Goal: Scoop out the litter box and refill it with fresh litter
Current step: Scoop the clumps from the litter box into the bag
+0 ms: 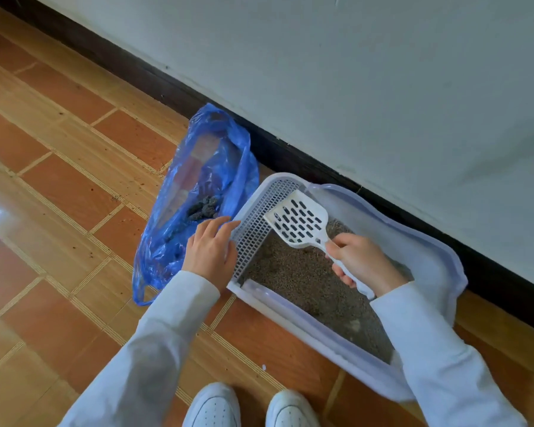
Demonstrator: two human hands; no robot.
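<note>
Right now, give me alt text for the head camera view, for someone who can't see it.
A person's right hand holds a white slotted scoop above grey litter in a white litter box by a wall. The left hand rests at the box's mesh edge, beside an open blue plastic bag holding dark clumps on a tiled floor.

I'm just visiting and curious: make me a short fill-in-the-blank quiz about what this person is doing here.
1. The right hand grips a white slotted ____ over the litter box.
2. The plastic bag beside the box is ____ in colour.
3. The dark clumps lie inside the ____.
4. The left hand rests at the box's ____ end panel.

Missing words: scoop; blue; bag; mesh
</note>
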